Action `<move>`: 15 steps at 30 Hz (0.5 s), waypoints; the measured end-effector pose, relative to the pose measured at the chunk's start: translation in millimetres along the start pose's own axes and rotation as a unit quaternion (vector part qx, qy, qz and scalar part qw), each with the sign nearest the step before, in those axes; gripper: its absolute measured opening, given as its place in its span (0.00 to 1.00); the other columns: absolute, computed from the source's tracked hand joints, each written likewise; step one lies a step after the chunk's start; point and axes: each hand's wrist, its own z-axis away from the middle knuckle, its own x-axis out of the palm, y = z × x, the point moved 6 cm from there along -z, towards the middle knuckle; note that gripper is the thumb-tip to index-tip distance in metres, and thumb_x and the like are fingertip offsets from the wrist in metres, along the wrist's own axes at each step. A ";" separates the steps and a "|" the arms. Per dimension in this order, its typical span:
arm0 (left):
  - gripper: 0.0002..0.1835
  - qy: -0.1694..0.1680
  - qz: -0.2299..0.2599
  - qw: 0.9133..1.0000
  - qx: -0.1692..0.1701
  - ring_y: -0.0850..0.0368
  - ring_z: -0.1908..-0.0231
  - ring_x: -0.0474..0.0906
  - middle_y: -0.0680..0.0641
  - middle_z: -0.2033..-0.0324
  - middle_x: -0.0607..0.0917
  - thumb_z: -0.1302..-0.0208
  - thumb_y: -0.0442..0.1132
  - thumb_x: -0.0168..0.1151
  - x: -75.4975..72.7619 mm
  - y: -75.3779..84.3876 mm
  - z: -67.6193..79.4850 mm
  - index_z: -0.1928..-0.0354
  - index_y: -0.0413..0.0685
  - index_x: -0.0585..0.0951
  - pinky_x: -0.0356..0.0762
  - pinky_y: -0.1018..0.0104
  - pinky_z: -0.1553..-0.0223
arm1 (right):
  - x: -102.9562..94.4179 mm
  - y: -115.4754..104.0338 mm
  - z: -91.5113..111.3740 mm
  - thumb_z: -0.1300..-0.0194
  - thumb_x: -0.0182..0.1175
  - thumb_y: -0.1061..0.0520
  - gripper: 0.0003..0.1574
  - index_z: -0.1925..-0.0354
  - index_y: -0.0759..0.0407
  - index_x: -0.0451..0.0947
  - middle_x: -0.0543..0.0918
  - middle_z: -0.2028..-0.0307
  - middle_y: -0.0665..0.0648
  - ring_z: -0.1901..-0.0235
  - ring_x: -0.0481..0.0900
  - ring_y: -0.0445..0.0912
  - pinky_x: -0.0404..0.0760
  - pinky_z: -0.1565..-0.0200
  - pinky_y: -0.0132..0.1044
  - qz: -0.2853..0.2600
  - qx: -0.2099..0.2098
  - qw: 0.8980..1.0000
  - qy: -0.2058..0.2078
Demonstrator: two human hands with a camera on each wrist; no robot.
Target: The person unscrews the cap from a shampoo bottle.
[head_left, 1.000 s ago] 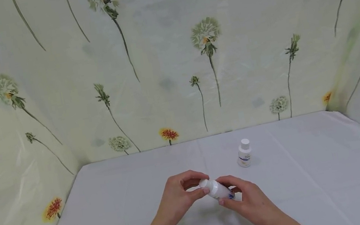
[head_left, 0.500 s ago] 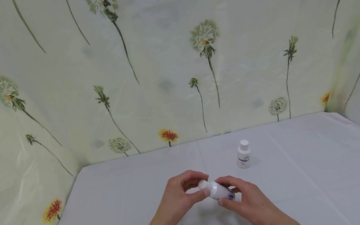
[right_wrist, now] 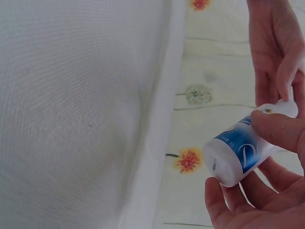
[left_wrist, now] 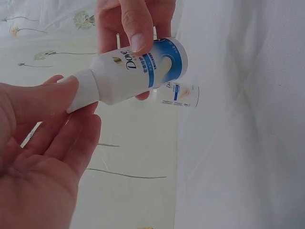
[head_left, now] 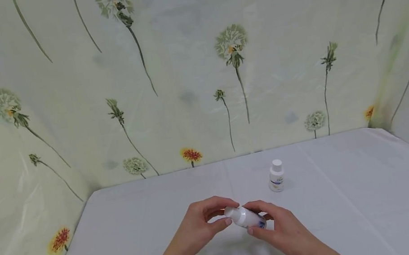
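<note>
In the head view my right hand [head_left: 284, 232] grips a small white Dove bottle [head_left: 248, 218] round its body, above the table. The bottle tilts, its capped end pointing up and left. At that end my left hand [head_left: 203, 223] has its thumb and fingers about the white cap [left_wrist: 85, 90]; the left wrist view shows the thumb lying on the cap. A blue band and the Dove lettering face the left wrist camera. From the right wrist the bottle's base [right_wrist: 222, 164] is seen, with fingers beneath and the thumb on top.
A second white bottle [head_left: 276, 176] with a white cap stands upright farther back, right of the hands. White cloth covers the table [head_left: 123, 224]. Behind it and at both sides hangs a flower-printed sheet [head_left: 176, 59].
My left hand has shifted slightly left and its thumb has slid lower beside the cap. My right hand keeps its grip on the bottle, almost still. The head view has tilted slightly.
</note>
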 end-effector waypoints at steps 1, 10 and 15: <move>0.16 0.002 0.000 1.000 0.002 0.56 0.50 0.79 0.55 0.54 0.85 0.36 0.28 0.64 -0.1 -0.1 0.1 0.49 0.50 0.84 0.74 0.58 0.43 | 0.0 -0.1 -0.1 0.41 0.71 0.53 0.25 0.46 0.42 0.78 0.80 0.52 0.46 0.54 0.77 0.48 0.77 0.55 0.41 0.000 0.000 1.000 0.000; 0.14 0.048 -0.054 0.997 0.004 0.59 0.57 0.82 0.58 0.58 0.86 0.40 0.32 0.69 -2.2 2.2 0.2 0.53 0.52 0.86 0.78 0.64 0.49 | -1.6 -3.9 0.0 0.41 0.71 0.55 0.25 0.46 0.44 0.78 0.80 0.51 0.47 0.55 0.76 0.47 0.78 0.55 0.41 -0.004 0.005 1.000 0.004; 0.12 0.070 -0.049 0.996 -0.024 0.59 0.59 0.83 0.57 0.60 0.86 0.42 0.36 0.73 -3.0 0.3 0.7 0.55 0.53 0.87 0.80 0.65 0.53 | -3.1 -5.2 0.7 0.42 0.72 0.58 0.25 0.46 0.44 0.78 0.80 0.51 0.46 0.55 0.76 0.46 0.78 0.52 0.46 0.004 0.004 1.000 0.020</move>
